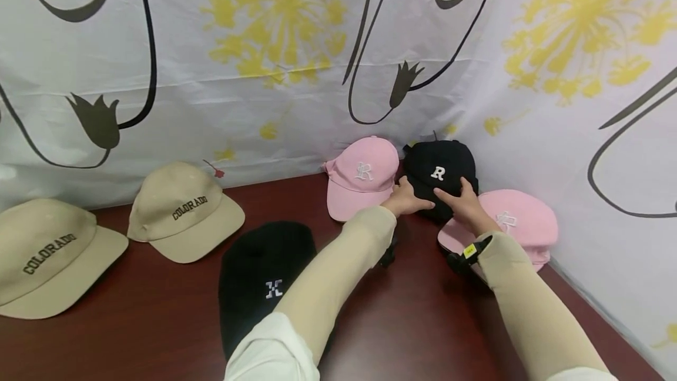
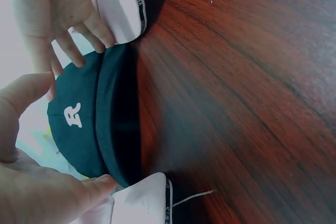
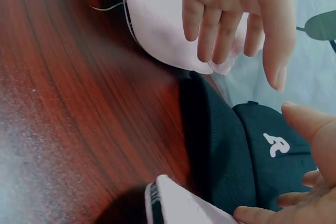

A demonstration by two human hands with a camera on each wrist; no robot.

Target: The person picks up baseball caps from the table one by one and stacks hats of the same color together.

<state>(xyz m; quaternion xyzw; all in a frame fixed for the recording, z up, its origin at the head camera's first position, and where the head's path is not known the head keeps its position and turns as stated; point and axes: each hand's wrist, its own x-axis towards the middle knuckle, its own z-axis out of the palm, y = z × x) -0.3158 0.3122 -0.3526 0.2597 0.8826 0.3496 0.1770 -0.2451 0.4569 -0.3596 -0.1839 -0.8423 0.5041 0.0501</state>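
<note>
A black baseball cap (image 1: 449,154) with a white letter R stands against the cloth at the back right corner of the table. My left hand (image 1: 407,197) is at its left side, fingers extended, one fingertip at the brim's edge in the left wrist view. On the opposite side, my right hand (image 1: 468,204) has its fingers spread, with fingertips beside the cap (image 3: 231,150) and its brim. Neither hand curls round the cap. A pink cap (image 1: 362,163) sits close left of it, and another pink cap (image 1: 529,210) is on the right, partly behind my right wrist.
Two beige caps lettered COLORADO, one at the far left (image 1: 44,251) and one nearer the middle (image 1: 180,210), lie on the dark red wooden table (image 1: 153,322). Another black cap (image 1: 264,251) lies partly under my left forearm. A patterned cloth (image 1: 296,104) hangs behind and at right.
</note>
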